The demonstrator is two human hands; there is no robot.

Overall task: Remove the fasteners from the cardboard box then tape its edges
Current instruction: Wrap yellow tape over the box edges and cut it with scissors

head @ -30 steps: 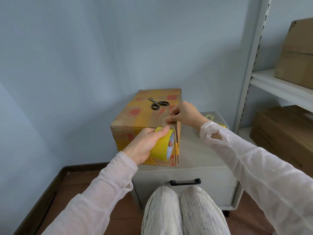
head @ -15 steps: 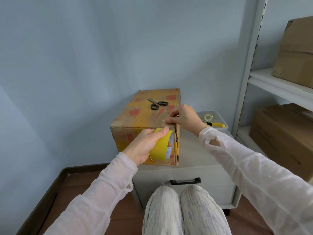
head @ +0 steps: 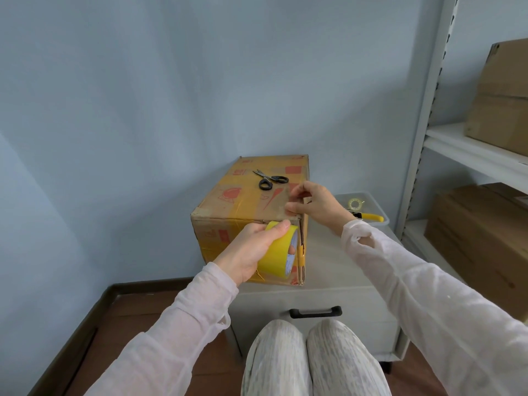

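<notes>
Two hands at work: left hand [head: 251, 252] grips a probably light, stiff yellow tape roll [head: 275, 254] round its rim, while right hand [head: 317, 205] pinches the cardboard box [head: 237, 201] at its likely crushable top edge.

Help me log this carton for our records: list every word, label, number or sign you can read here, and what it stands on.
Nothing here reads clearly.
Top of the cardboard box: red printed characters, blocks and a pictogram, too blurred to read.
Front of the cardboard box: red marks beside the left hand, too blurred to read.
Core of the tape roll: pale printed label, too small to read.
Shelf cartons: no print visible.
</notes>
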